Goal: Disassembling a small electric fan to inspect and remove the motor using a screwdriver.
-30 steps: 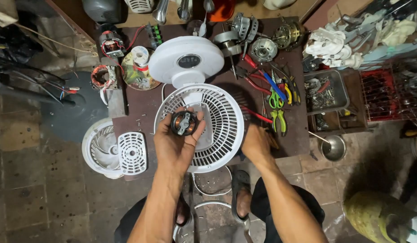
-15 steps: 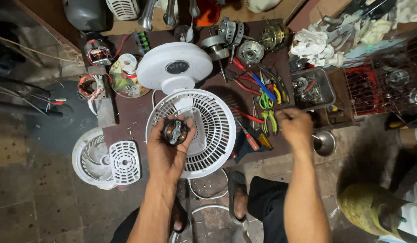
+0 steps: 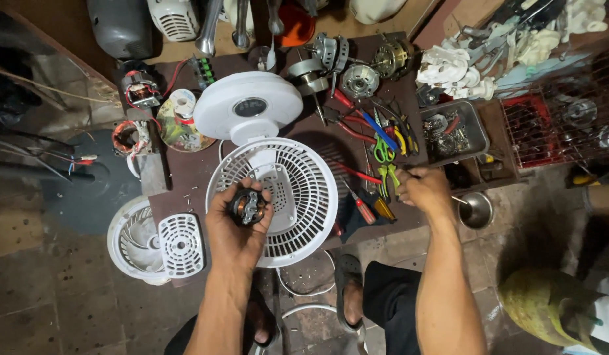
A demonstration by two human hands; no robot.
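The left hand curls its fingers around a small motor held over the white fan grille, while the right hand, right of the grille beside the pliers, is closed, what it pinches too small to make out.

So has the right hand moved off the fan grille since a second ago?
Yes. The right hand has left the white fan grille and gone rightward to the hand tools beside it.
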